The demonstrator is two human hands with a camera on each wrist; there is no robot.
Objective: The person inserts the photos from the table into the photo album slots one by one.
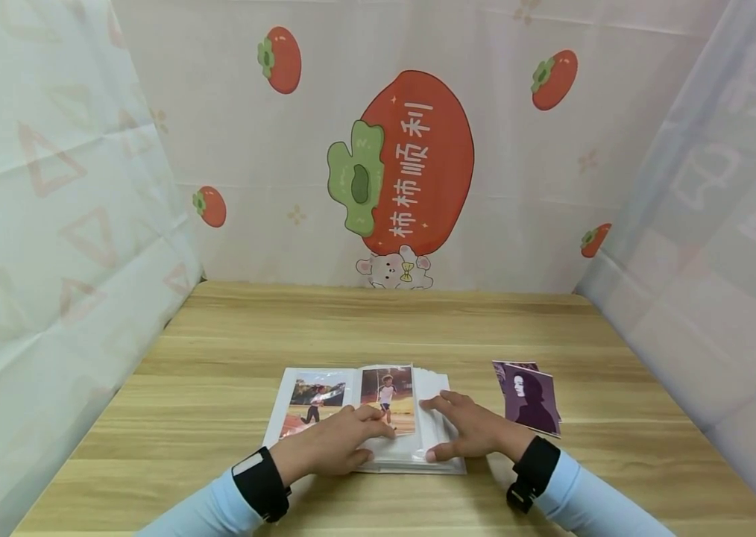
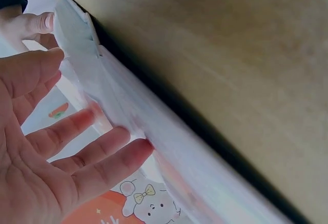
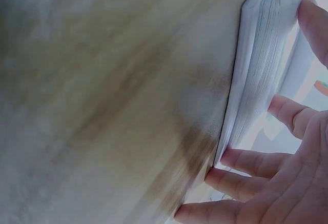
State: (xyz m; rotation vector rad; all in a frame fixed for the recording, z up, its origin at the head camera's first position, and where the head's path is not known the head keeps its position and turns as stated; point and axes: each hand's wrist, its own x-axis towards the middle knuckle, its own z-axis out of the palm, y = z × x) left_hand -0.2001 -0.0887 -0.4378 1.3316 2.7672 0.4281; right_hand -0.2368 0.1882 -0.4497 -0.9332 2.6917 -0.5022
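Note:
A white photo album [image 1: 428, 384] lies open on the wooden table. Its left page bears a photo of a runner [image 1: 311, 414], and a photo of a person in a white top [image 1: 401, 380] is on the facing page. My left hand [image 1: 334, 442] rests across the album's middle with fingers spread, touching the pages and partly covering the left photo. On the album's right side, my right hand [image 1: 475, 430] touches the blank page area with its fingers extended. The right wrist view shows the thick stack of page edges [image 3: 266, 55] beside those fingers.
A small pile of loose purple-toned photos [image 1: 532, 403] lies right of the album, just beyond my right hand. Printed cloth [image 1: 250, 142] hangs behind the table [image 1: 378, 321] and along both sides.

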